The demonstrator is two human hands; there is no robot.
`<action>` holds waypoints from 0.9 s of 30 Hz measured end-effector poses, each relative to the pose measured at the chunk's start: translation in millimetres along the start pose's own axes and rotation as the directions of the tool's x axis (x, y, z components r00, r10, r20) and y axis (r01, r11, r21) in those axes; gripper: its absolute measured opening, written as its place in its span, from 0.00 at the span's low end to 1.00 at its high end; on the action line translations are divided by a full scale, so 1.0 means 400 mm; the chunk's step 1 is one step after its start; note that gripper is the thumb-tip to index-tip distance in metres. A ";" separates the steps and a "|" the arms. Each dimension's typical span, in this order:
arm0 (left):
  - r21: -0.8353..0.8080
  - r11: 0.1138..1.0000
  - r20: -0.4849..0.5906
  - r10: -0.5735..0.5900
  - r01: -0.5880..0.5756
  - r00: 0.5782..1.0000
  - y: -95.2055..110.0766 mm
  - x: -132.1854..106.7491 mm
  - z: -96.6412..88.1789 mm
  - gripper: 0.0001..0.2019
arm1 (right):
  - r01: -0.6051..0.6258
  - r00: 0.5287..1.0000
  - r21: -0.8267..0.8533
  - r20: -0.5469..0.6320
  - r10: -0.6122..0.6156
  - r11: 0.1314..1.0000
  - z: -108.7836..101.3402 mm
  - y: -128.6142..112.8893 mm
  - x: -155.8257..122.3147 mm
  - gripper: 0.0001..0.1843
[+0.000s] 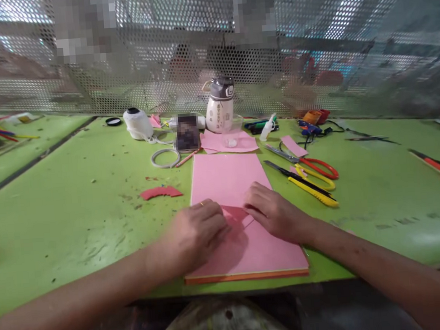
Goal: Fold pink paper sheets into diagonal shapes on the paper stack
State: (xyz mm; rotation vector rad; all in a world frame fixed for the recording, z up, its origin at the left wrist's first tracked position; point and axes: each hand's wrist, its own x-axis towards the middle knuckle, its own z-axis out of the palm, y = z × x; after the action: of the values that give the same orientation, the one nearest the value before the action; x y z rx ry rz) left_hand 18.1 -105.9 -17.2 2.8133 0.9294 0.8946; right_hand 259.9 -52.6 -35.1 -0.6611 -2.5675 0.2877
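Note:
A stack of pink paper sheets (228,172) lies near the table's front edge, with an orange layer showing along its lower side. Both hands are over it. My left hand (200,231), slightly blurred and wearing a ring, has its fingers curled at the left side of a small folded piece of pink paper (236,214). At the right side of that piece, my right hand (272,209) pinches it with thumb and fingers. The left fingertips are partly hidden. Part of the small piece is darker, reddish pink and lies in shadow.
Right of the stack lie a yellow box cutter (312,191) and red-handled scissors (318,167). A red paper scrap (161,191) is on the left. Behind stand a water bottle (219,107), a glue bottle (268,128) and a white thread spool (138,124). A perforated metal panel (174,52) closes off the back.

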 end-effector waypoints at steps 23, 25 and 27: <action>-0.154 0.934 -0.004 0.324 -0.321 0.946 -0.127 0.007 0.053 0.10 | -0.159 0.984 0.107 -0.061 0.166 0.981 -0.024 -0.010 -0.061 0.07; -0.157 0.930 0.000 0.337 -0.333 0.941 -0.129 0.012 0.052 0.11 | -0.135 0.983 0.139 -0.107 0.150 0.981 -0.016 -0.007 -0.066 0.06; -0.140 0.920 0.004 0.371 -0.367 0.929 -0.129 0.021 0.046 0.13 | -0.131 0.975 0.179 -0.153 0.159 0.975 -0.008 -0.002 -0.069 0.05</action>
State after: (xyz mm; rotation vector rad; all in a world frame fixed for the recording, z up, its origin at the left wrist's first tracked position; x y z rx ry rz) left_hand 6.0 -56.5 -39.4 2.9182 0.3157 0.9037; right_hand 282.5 -66.7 -42.8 -0.7767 -2.3106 0.4718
